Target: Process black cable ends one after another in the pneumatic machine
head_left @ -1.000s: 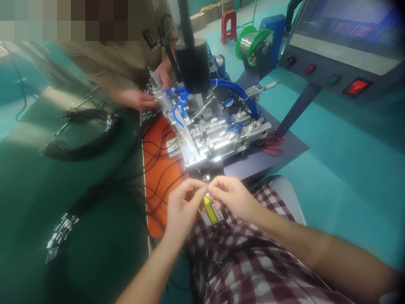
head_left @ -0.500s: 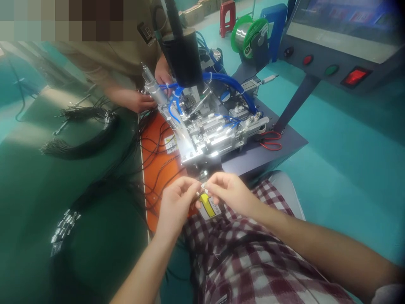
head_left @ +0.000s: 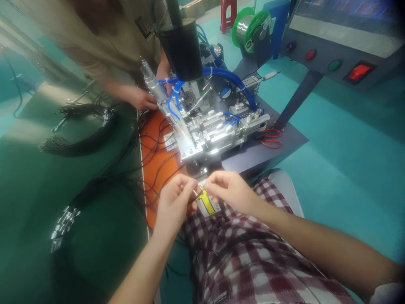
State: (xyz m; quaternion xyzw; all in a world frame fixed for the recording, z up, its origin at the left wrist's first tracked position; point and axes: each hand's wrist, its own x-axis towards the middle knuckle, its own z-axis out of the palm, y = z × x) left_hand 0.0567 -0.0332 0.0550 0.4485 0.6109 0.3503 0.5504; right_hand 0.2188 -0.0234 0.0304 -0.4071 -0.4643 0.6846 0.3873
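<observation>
My left hand (head_left: 175, 198) is closed, thumb and fingers pinching a thin black cable (head_left: 200, 193). Its tip reaches the fingers of my right hand (head_left: 232, 190), which pinch together at the cable's small pale end. Fingertips hide most of that end, so its exact form cannot be told. Both hands are over my lap, in front of the metal machine fixture (head_left: 209, 135). Just below the fingertips shows a white label with a yellow arrow (head_left: 207, 204).
A co-worker's hand (head_left: 144, 99) is at the machine's left side. Bundles of black cables (head_left: 91, 137) lie on the green table (head_left: 104, 253). Loose cables cross the orange board (head_left: 158, 169). A green solder wire spool (head_left: 251, 31) and a control panel (head_left: 335, 63) stand beyond.
My fingertips have drawn slightly apart, and more of the cable shows between them. The view has shifted a little.
</observation>
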